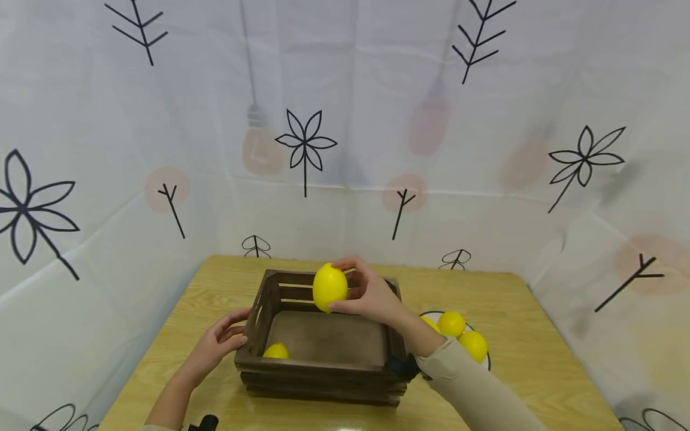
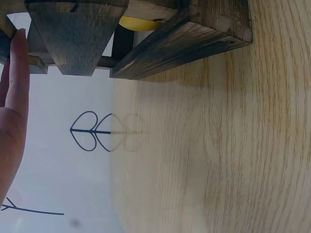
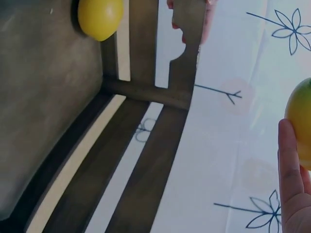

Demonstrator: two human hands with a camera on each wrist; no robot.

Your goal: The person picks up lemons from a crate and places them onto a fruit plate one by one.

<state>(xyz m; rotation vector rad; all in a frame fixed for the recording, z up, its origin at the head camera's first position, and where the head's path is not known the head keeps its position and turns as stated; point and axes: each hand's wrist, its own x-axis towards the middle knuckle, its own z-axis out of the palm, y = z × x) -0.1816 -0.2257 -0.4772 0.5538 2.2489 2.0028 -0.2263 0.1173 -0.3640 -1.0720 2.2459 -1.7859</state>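
A yellow lemon is held by my right hand, thumb and fingers pinching its right side above the wooden crate. The right wrist view shows this lemon partly cut off by the frame edge. My left hand has its fingers against the outside of the crate's left end; in the left wrist view one finger lies straight along a slat. Inside the crate, another lemon lies in the near left corner, partly hidden by the front wall.
To the crate's right stands a white plate with a dark rim and several yellow lemons, partly behind my right forearm. Everything stands on a light wooden table. A printed white curtain surrounds its back and sides.
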